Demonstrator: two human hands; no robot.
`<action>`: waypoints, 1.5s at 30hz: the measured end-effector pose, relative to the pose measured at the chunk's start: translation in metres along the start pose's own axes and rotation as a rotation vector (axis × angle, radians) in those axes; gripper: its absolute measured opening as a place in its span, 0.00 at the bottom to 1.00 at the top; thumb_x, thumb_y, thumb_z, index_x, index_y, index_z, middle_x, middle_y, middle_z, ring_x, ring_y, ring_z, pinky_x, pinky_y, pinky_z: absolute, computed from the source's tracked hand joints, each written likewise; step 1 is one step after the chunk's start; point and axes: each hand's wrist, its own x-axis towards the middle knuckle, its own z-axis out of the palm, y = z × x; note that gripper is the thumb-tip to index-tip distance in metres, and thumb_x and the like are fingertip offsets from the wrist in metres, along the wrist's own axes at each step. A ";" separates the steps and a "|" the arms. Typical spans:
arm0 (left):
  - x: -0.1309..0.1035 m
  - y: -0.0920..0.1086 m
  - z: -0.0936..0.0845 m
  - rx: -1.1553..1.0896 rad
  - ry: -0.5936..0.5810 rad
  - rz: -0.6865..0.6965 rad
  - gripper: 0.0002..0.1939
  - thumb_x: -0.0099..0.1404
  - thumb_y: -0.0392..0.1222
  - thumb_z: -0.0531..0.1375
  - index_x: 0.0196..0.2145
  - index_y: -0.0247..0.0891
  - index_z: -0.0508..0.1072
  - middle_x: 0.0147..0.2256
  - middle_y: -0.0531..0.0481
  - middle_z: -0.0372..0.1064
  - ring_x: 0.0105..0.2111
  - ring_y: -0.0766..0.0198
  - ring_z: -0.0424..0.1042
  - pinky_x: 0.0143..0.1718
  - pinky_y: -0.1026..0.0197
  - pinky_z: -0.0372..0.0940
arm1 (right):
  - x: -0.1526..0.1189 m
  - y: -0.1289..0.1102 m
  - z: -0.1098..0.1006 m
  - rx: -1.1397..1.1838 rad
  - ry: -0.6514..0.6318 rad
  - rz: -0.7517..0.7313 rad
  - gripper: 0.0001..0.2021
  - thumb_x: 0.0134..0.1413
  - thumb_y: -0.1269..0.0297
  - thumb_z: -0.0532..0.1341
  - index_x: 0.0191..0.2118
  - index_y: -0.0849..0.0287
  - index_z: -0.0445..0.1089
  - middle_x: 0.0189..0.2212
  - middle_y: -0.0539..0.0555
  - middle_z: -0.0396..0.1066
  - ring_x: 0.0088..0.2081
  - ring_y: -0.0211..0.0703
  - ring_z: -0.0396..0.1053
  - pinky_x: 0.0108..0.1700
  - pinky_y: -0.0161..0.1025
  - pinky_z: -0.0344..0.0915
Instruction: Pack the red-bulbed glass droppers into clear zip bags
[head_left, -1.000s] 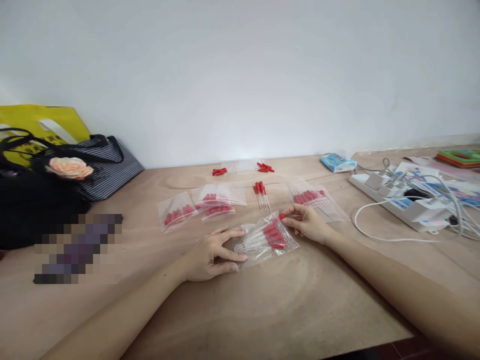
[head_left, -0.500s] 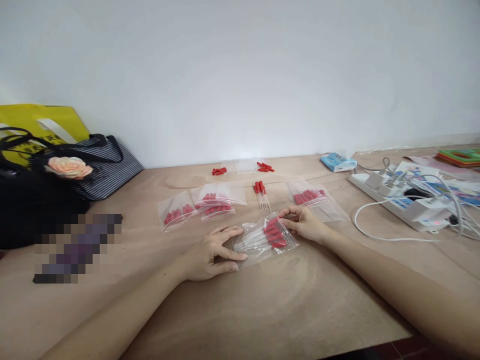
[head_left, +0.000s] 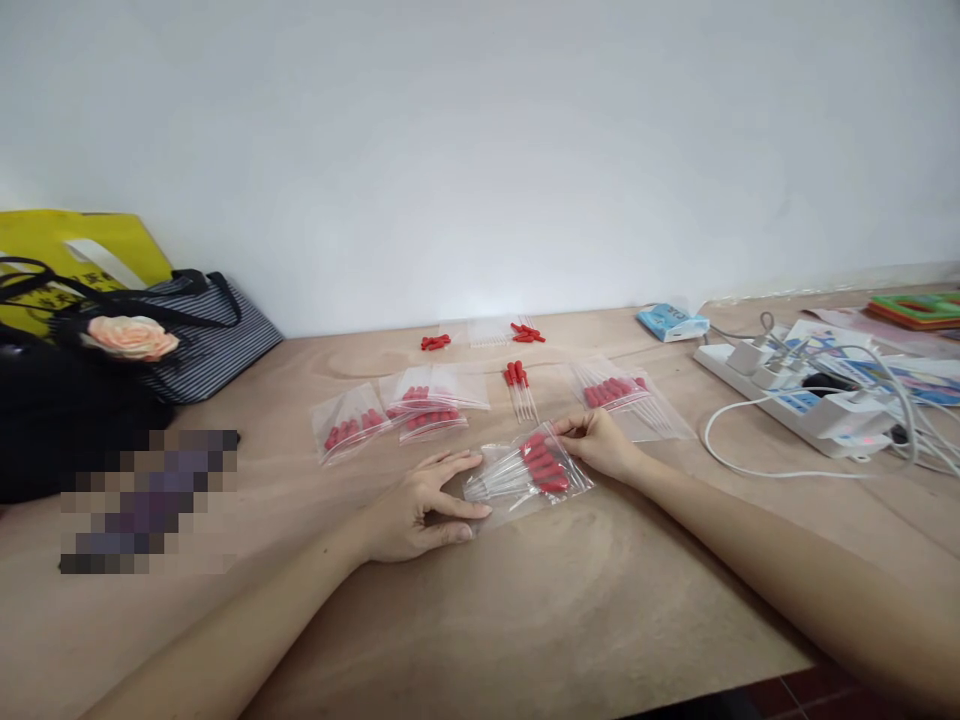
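A clear zip bag lies flat on the wooden table, holding several glass droppers with red rubber bulbs. My left hand rests at the bag's left end, fingers apart, with fingertips touching its edge. At the bag's upper right corner my right hand pinches the plastic between thumb and fingers. Just beyond the bag, several loose droppers with red bulbs lie together. Filled zip bags lie on both sides: one far-left bag, a middle pair and some on the right.
Red rubber bulbs and more bulbs lie near the wall beside clear plastic. A white power strip with chargers and cables takes up the right. A blue packet stands behind it. Bags, including a striped one, crowd the left.
The view has shifted slightly. Both hands stay in nearly the same place on the bag, the left spread at its edge and the right pinching its corner.
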 end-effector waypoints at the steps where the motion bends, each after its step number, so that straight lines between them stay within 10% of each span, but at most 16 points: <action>1: 0.000 0.000 0.000 0.000 0.002 -0.004 0.13 0.62 0.48 0.58 0.46 0.54 0.71 0.60 0.50 0.50 0.60 0.50 0.49 0.58 0.44 0.46 | -0.001 -0.001 0.000 -0.009 -0.038 -0.016 0.11 0.39 0.58 0.65 0.29 0.59 0.75 0.25 0.52 0.75 0.29 0.43 0.72 0.34 0.39 0.68; 15: -0.002 0.002 0.001 -0.001 -0.016 -0.061 0.14 0.62 0.49 0.57 0.46 0.55 0.71 0.60 0.51 0.50 0.60 0.50 0.48 0.57 0.43 0.48 | -0.009 -0.015 -0.005 0.239 -0.044 0.104 0.08 0.39 0.64 0.64 0.28 0.60 0.70 0.24 0.50 0.73 0.27 0.37 0.70 0.33 0.35 0.67; 23: -0.002 0.002 -0.001 0.015 -0.029 -0.055 0.13 0.63 0.49 0.56 0.45 0.55 0.72 0.59 0.51 0.51 0.60 0.49 0.49 0.57 0.41 0.48 | -0.016 -0.025 0.002 0.232 -0.008 0.202 0.22 0.37 0.62 0.68 0.40 0.57 0.61 0.27 0.49 0.70 0.22 0.34 0.67 0.20 0.29 0.62; 29: -0.004 0.002 0.006 0.008 0.248 -0.016 0.22 0.63 0.48 0.57 0.54 0.46 0.61 0.58 0.45 0.53 0.56 0.54 0.56 0.54 0.48 0.56 | -0.019 -0.031 -0.010 0.202 -0.146 0.196 0.20 0.34 0.65 0.68 0.37 0.59 0.62 0.20 0.45 0.68 0.17 0.32 0.64 0.17 0.29 0.60; 36: 0.008 -0.014 -0.016 0.284 0.574 -0.161 0.14 0.63 0.42 0.55 0.47 0.39 0.66 0.47 0.45 0.66 0.49 0.57 0.64 0.51 0.51 0.59 | -0.019 -0.044 -0.065 0.339 0.148 0.018 0.22 0.32 0.69 0.67 0.40 0.57 0.65 0.22 0.45 0.68 0.21 0.32 0.65 0.22 0.29 0.62; 45: 0.034 -0.066 -0.053 0.461 0.415 -0.285 0.19 0.56 0.34 0.51 0.46 0.33 0.70 0.48 0.43 0.67 0.48 0.56 0.67 0.50 0.55 0.62 | 0.012 -0.027 -0.094 0.539 0.754 -0.091 0.18 0.35 0.78 0.60 0.36 0.56 0.61 0.19 0.42 0.59 0.16 0.28 0.59 0.16 0.25 0.58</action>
